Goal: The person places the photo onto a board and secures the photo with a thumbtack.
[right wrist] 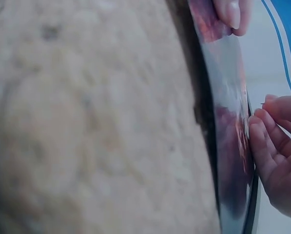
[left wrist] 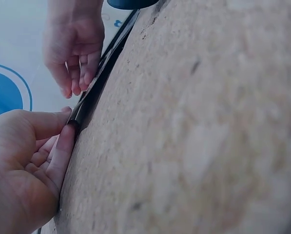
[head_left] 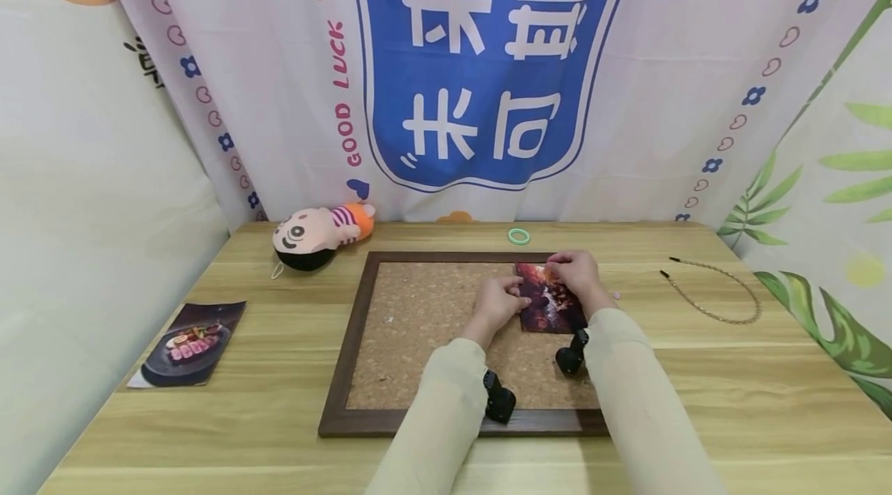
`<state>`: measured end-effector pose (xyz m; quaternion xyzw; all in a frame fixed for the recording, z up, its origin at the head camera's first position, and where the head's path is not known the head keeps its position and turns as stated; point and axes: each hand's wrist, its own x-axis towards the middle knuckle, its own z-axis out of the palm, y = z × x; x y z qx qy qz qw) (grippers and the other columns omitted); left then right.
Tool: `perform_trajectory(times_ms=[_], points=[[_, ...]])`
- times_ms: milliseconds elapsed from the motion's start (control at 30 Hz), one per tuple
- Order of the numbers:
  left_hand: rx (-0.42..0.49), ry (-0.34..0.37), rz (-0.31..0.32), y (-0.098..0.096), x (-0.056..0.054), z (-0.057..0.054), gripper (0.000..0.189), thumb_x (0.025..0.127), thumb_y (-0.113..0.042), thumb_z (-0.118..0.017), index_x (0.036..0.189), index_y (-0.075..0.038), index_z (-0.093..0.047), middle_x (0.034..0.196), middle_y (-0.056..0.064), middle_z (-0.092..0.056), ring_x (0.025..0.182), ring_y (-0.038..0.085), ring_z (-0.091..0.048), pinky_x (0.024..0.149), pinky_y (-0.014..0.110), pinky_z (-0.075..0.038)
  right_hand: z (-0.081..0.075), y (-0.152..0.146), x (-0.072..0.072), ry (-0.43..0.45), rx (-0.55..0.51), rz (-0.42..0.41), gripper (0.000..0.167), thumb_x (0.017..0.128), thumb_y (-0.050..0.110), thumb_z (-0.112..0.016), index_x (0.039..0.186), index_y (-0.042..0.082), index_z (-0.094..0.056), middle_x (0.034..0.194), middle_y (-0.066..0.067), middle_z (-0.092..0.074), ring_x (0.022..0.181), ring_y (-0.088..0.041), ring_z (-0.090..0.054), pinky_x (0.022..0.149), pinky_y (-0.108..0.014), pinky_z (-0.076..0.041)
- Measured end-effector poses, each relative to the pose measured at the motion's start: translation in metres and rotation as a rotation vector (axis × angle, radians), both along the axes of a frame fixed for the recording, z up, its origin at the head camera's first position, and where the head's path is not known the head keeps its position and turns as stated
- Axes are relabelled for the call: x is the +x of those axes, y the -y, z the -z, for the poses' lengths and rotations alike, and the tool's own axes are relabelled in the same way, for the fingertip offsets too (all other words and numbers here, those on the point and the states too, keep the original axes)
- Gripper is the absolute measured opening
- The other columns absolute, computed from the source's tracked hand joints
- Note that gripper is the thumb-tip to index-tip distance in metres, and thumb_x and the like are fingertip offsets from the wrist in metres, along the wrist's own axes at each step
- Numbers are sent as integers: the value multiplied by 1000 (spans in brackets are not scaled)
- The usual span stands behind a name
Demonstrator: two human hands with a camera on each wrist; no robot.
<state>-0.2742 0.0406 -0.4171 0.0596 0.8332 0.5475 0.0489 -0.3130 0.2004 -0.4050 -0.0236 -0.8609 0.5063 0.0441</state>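
A dark photo print (head_left: pixel 554 311) with red and orange tones lies over the upper right part of a framed corkboard (head_left: pixel 418 340). My left hand (head_left: pixel 498 301) pinches the photo's left edge between thumb and fingers, close to the cork. Above the photo's top edge is my right hand (head_left: pixel 574 276), its thumb and fingertips brought together. A thin, pin-like tip (right wrist: pixel 262 103) shows at those fingertips in the right wrist view; the rest of that pin is hidden by the fingers.
Left of the board lie a food photo (head_left: pixel 188 345) and a plush doll (head_left: pixel 322 235). Behind it is a green ring (head_left: pixel 519 236). On the right are a thin beaded headband (head_left: pixel 718 293) and a tiny pinkish object (head_left: pixel 616 295). A printed curtain (head_left: pixel 293 92) hangs behind the table.
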Motion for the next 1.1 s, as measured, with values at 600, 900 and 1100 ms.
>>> perform_trajectory(times_ms=[600, 900, 1100], points=[[-223, -185, 76, 9, 2, -9, 45, 74, -13, -67, 116, -2, -54, 108, 11, -55, 95, 21, -53, 79, 30, -41, 6, -1, 4, 16, 129, -26, 23, 82, 15, -58, 96, -2, -64, 98, -16, -58, 85, -27, -52, 71, -36, -41], [-668, -172, 254, 19, 5, -7, 63, 80, -54, -48, 134, -25, -34, 141, 3, -18, 128, 26, -4, 93, 57, 2, 4, 1, 6, 34, 136, -25, 22, 82, 15, -58, 96, -1, -64, 100, -17, -57, 88, -28, -51, 73, -37, -40], [-799, -179, 302, 20, 6, -4, 66, 79, -60, -42, 135, -29, -29, 143, 4, -11, 128, 25, 2, 92, 58, 5, 4, 2, 7, 34, 162, -15, 21, 82, 15, -58, 95, -1, -64, 101, -17, -57, 90, -28, -51, 74, -38, -40]])
